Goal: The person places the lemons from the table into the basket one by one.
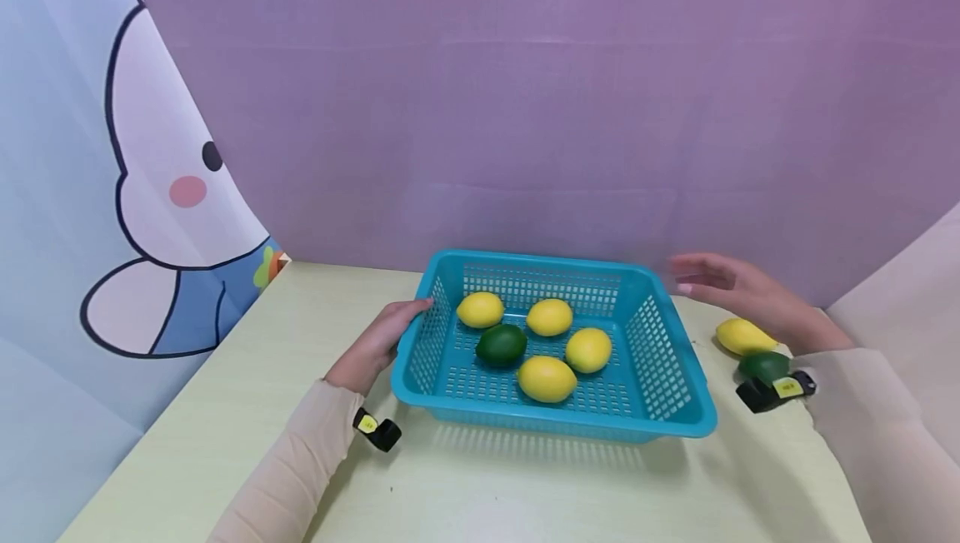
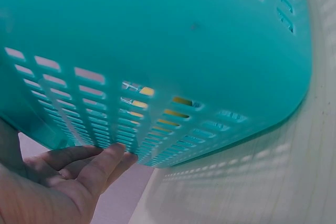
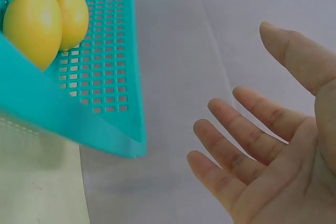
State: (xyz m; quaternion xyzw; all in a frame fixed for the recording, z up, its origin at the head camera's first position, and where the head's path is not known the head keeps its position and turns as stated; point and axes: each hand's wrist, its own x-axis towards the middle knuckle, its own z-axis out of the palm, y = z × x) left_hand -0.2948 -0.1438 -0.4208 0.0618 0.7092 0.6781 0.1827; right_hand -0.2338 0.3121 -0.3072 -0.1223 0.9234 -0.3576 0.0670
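A blue-green plastic basket with a lattice of holes stands on the table, holding several yellow lemons and one dark green lemon-shaped fruit. At its left end my left hand grips the rim, thumb over the top. Its fingers lie against the perforated outer wall in the left wrist view. My right hand hovers off the basket's right end, fingers spread and palm bare in the right wrist view. Below the right wrist, another yellow lemon and green fruit lie on the table, partly hidden.
A purple cloth hangs behind the pale table. On the left hangs a light blue curtain with a cartoon figure, and a whitish cloth closes off the right side. Each wrist wears a small black camera.
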